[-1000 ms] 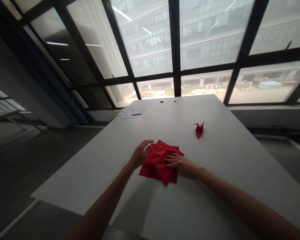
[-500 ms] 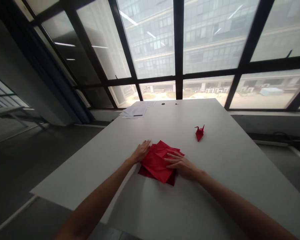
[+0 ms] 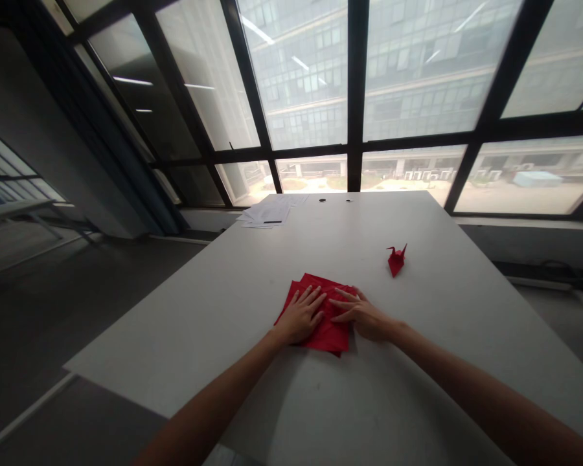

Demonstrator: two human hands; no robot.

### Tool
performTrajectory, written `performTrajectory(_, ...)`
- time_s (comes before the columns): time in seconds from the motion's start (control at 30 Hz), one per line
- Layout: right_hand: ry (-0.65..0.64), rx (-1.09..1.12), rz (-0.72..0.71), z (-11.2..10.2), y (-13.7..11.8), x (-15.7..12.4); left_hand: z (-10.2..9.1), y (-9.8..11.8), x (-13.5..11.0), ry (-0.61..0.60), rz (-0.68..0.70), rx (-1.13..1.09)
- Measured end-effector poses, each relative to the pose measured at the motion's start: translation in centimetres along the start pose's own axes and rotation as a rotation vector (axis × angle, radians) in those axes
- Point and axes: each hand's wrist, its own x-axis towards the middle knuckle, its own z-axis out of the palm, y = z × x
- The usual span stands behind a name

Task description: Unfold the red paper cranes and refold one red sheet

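Note:
Several sheets of red origami paper (image 3: 326, 338) lie in a loose stack on the white table, their corners not quite lined up. My left hand (image 3: 300, 316) rests flat on the left part of the stack with its fingers spread. From the right, my right hand (image 3: 362, 313) lies over the stack's right edge, fingers stretched out and apart across the top sheet. Both hands hide parts of the paper. A folded red paper crane (image 3: 396, 261) stands on the table beyond my right hand, apart from it.
The white table (image 3: 199, 310) reaches to the large windows. White printed sheets (image 3: 267, 212) with a dark pen-like strip (image 3: 273, 222) lie at its far left corner. A small round black cap (image 3: 322, 200) sits near the far edge. A dark blue curtain (image 3: 102, 142) hangs at left.
My left hand has moved from the stack's left edge onto its top. The red sheets, fanned out before, now sit more squarely together. My right hand stays at the right side.

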Motion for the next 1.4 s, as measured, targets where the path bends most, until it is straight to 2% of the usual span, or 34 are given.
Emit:
performTrajectory(0.07,0.082,-0.037,0.07,0.5,-0.9,0.6,0.7,-0.5,0.0,-0.007,-0.003,0.017)
performTrajectory(0.17,0.32,-0.046,0.325,2.5,-3.2,2.7,0.9,-1.0,-0.1,-0.008,-0.007,0.041)
performTrajectory(0.2,0.341,-0.051,0.369,3.4,-4.0,3.4,1.0,-1.0,-0.1,-0.017,-0.009,0.049)
performTrajectory(0.3,0.262,-0.083,0.43,6.1,-5.4,4.5,1.3,-1.1,-0.3,-0.041,-0.003,0.064)
performTrajectory(0.4,0.231,-0.135,0.493,7.3,-5.3,3.8,1.2,-2.2,-0.3,-0.038,-0.006,0.043)
performTrajectory(0.47,0.22,-0.157,0.524,7.4,-4.9,2.9,0.7,-3.7,0.0,-0.031,-0.047,0.004)
performTrajectory(0.53,0.207,-0.166,0.531,7.1,-4.6,2.4,-0.2,-5.6,0.7,0.004,-0.149,-0.059)
performTrajectory(0.6,0.196,-0.169,0.526,6.8,-4.5,2.3,-1.2,-7.2,1.8,0.026,-0.173,-0.078)
performTrajectory(0.73,0.179,-0.164,0.519,6.5,-4.6,2.2,-2.3,-8.5,3.7,0.039,-0.037,-0.141)
performTrajectory(0.83,0.191,-0.169,0.543,6.3,-4.5,1.6,-2.1,-8.3,3.9,0.043,0.041,-0.183)
performTrajectory(0.97,0.227,-0.184,0.634,6.3,-4.2,1.1,-2.0,-8.4,3.4,0.106,0.033,-0.205)
performTrajectory(1.17,0.251,-0.188,0.676,6.5,-4.1,2.1,-3.1,-8.3,3.6,0.148,0.017,-0.178)
performTrajectory(1.3,0.258,-0.189,0.675,6.5,-4.3,2.9,-2.3,-5.5,4.6,0.161,0.024,-0.13)
performTrajectory(1.4,0.256,-0.185,0.683,6.5,-4.5,3.3,-0.4,-2.5,4.9,0.059,0.1,-0.086)
